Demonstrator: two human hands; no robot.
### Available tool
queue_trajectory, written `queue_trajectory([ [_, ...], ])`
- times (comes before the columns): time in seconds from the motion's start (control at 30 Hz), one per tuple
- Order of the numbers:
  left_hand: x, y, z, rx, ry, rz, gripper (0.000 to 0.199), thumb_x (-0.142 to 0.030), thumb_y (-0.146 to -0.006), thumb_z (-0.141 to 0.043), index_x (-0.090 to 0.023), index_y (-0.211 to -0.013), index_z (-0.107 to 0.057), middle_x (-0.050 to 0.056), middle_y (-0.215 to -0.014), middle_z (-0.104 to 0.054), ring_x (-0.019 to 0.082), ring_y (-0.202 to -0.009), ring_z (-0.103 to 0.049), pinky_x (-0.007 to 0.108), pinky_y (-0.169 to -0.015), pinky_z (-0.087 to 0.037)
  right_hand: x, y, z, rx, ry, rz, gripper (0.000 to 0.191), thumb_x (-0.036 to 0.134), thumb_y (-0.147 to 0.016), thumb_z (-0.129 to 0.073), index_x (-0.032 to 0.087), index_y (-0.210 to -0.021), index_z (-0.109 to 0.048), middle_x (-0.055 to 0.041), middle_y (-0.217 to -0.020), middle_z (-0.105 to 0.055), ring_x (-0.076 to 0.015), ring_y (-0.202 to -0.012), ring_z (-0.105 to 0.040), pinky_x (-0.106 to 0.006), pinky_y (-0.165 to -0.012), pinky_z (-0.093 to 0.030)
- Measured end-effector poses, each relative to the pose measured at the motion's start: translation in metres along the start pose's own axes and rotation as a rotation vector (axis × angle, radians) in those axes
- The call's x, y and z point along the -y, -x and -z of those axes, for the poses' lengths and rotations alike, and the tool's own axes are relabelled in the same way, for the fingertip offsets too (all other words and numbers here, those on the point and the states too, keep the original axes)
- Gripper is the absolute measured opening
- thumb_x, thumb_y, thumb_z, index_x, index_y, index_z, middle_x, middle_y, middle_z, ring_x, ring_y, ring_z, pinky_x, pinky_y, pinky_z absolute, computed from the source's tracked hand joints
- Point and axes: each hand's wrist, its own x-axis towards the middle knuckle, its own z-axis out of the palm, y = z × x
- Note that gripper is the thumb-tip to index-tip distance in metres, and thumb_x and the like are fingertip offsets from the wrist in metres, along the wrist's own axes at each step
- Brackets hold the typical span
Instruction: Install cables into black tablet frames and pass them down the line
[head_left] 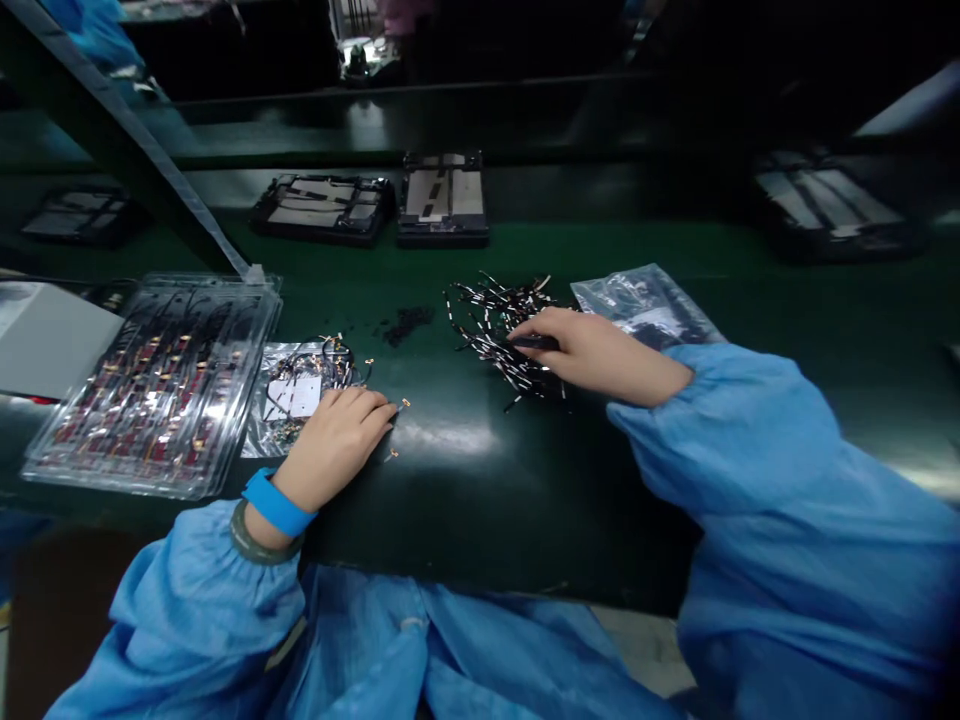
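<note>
Right hand [574, 350] reaches in palm-down near frame center, fingers pinching a dark tool [535, 342] over messy black-and-white wires [501, 325].

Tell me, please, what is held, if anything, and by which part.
The right hand holds a dark item, part unclear; for the left hand, I cannot tell.

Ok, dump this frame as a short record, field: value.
left hand: palm down at the left bag, fingertips near gold-ended pieces
right hand: grip on a dark item, at the black-and-white strands
far left: clear tray of parts, white box
right bag: clear, beyond the right hand
</note>
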Motion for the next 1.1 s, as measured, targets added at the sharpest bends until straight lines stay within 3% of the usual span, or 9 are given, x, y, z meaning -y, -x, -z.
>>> queue_trajectory([
  [0.2,-0.027,-0.006,-0.012,-0.037,-0.047,0.017,0.028,-0.022,-0.092,-0.049,-0.008,-0.113,-0.06,0.012,-0.107,-0.065,0.024,-0.093,-0.055,0.038,-0.079,-0.046,0.016,0.0,-0.023,0.007,-0.059,0.052,0.026,0.017,-0.085,-0.051,0.019,-0.105,-0.067,-0.007,-0.108,-0.066,-0.0218,-0.102,-0.062,-0.035,-0.092,-0.048],
  [0.4,-0.037,-0.007,-0.017,-0.029,-0.049,0.072,0.039,-0.03,-0.089,-0.056,-0.006,-0.119,-0.058,0.014,-0.11,-0.064,0.027,-0.095,-0.054,0.039,-0.077,-0.045,0.061,-0.043,-0.045,0.019,-0.075,0.122,0.022,0.022,-0.089,-0.051,0.021,-0.106,-0.065,-0.0058,-0.11,-0.063,-0.0197,-0.101,-0.061,-0.031,-0.087,-0.046],
  [0.6,-0.037,-0.005,-0.017,0.007,-0.023,0.101,0.04,-0.031,-0.091,-0.053,-0.007,-0.122,-0.057,0.015,-0.114,-0.063,0.027,-0.098,-0.054,0.04,-0.078,-0.045,0.094,-0.08,-0.063,-0.044,-0.049,0.014,0.026,0.035,-0.091,-0.052,0.019,-0.108,-0.063,-0.0096,-0.114,-0.06,-0.0226,-0.1,-0.061,-0.032,-0.081,-0.047],
  [0.87,-0.038,-0.004,-0.018,0.023,-0.011,0.118,0.042,-0.031,-0.09,-0.054,-0.007,-0.124,-0.055,0.015,-0.116,-0.062,0.028,-0.098,-0.054,0.04,-0.078,-0.044,0.087,-0.072,-0.057,0.02,0.001,0.023,0.02,0.02,-0.086,-0.05,0.016,-0.097,-0.066,-0.0124,-0.106,-0.063,-0.024,-0.094,-0.062,-0.033,-0.078,-0.046],
  [1.0,-0.038,-0.004,-0.018,0.006,-0.017,0.116,0.042,-0.03,-0.089,-0.056,-0.006,-0.124,-0.056,0.015,-0.116,-0.062,0.027,-0.097,-0.054,0.039,-0.079,-0.043,0.076,-0.063,-0.052,0.038,-0.009,0.033,0.016,0.024,-0.086,-0.055,0.016,-0.095,-0.065,-0.0096,-0.101,-0.064,-0.0215,-0.092,-0.061,-0.031,-0.08,-0.045],
  [1.1,-0.039,-0.005,-0.018,0.005,-0.018,0.119,0.041,-0.03,-0.089,-0.056,-0.007,-0.123,-0.057,0.014,-0.116,-0.063,0.027,-0.096,-0.054,0.039,-0.079,-0.042,0.076,-0.065,-0.056,-0.025,-0.078,0.034,0.02,0.031,-0.088,-0.056,0.017,-0.1,-0.064,-0.0081,-0.103,-0.062,-0.0199,-0.094,-0.06,-0.03,-0.082,-0.044],
])
